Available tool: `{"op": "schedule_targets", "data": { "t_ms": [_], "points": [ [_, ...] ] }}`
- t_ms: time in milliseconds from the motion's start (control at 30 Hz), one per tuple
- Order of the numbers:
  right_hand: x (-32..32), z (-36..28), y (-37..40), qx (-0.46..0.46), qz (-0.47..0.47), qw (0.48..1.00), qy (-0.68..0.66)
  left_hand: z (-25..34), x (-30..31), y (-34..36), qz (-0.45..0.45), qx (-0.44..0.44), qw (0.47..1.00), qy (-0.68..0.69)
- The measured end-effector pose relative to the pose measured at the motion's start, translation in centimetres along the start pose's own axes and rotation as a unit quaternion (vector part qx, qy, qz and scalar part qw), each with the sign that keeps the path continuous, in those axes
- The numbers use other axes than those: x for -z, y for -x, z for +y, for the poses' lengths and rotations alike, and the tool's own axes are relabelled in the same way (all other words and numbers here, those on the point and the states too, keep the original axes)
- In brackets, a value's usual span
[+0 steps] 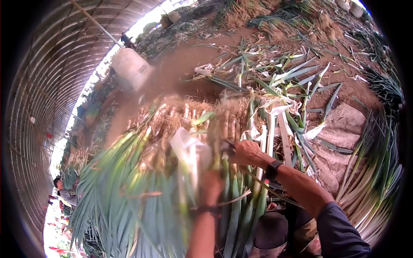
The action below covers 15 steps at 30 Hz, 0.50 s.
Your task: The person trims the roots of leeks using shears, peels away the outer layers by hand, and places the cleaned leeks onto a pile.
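Note:
Unpeeled leeks (150, 137) lie side by side before me, with soil-caked roots at the far end and green leaves toward me. My left hand (211, 185), smeared by motion, is low over the stalks; its fingers are not clear. A blurred leek stalk (214, 139) rises just above it. My right hand (248, 153) is closed around a small dark tool (228, 147), whose shape is blurred. Beside my left hand, a pale, loose leek sheath (183, 144) lies over the row. Cleaner white stalks (271, 133) are to the right of my right hand.
Peeled leaves (279, 81) litter the brown soil beyond. At right, pale leeks (365, 193) lie in a pile by a crumpled sack (342, 129). A whitish container (130, 68) stands at the upper left. One person (64, 192) is at the far left.

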State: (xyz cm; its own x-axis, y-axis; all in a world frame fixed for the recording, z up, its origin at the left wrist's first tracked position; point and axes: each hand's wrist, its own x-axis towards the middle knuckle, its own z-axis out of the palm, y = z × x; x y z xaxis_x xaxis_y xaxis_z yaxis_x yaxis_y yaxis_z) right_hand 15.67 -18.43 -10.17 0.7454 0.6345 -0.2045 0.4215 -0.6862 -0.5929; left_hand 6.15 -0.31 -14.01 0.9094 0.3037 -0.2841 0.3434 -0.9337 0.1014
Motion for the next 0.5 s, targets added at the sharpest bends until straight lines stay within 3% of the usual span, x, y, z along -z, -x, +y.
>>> {"op": "schedule_targets", "data": {
  "t_ms": [100,200,267,400,467,500],
  "points": [
    [-0.1,0.3,3.0,0.037,0.015,0.995,-0.096,-0.5,0.5,-0.1,-0.016,0.024,0.999,0.021],
    [-1.9,1.7,7.3,0.132,0.025,0.969,-0.21,-0.2,2.1,0.4,-0.015,0.059,0.996,0.068],
    [-2.8,2.3,9.8,0.157,0.018,0.977,-0.142,-0.1,3.0,1.1,-0.004,0.053,0.991,0.125],
    [-0.1,-0.9,16.9,0.167,0.02,0.951,-0.259,0.3,5.9,3.4,-0.046,0.028,0.978,0.203],
    [0.1,-1.0,18.3,0.155,0.004,0.967,-0.201,0.2,6.4,4.0,-0.069,0.03,0.974,0.215],
    [0.1,-1.0,18.8,0.149,-0.005,0.974,-0.17,0.0,6.0,4.2,-0.039,0.02,0.976,0.212]
  ]
}}
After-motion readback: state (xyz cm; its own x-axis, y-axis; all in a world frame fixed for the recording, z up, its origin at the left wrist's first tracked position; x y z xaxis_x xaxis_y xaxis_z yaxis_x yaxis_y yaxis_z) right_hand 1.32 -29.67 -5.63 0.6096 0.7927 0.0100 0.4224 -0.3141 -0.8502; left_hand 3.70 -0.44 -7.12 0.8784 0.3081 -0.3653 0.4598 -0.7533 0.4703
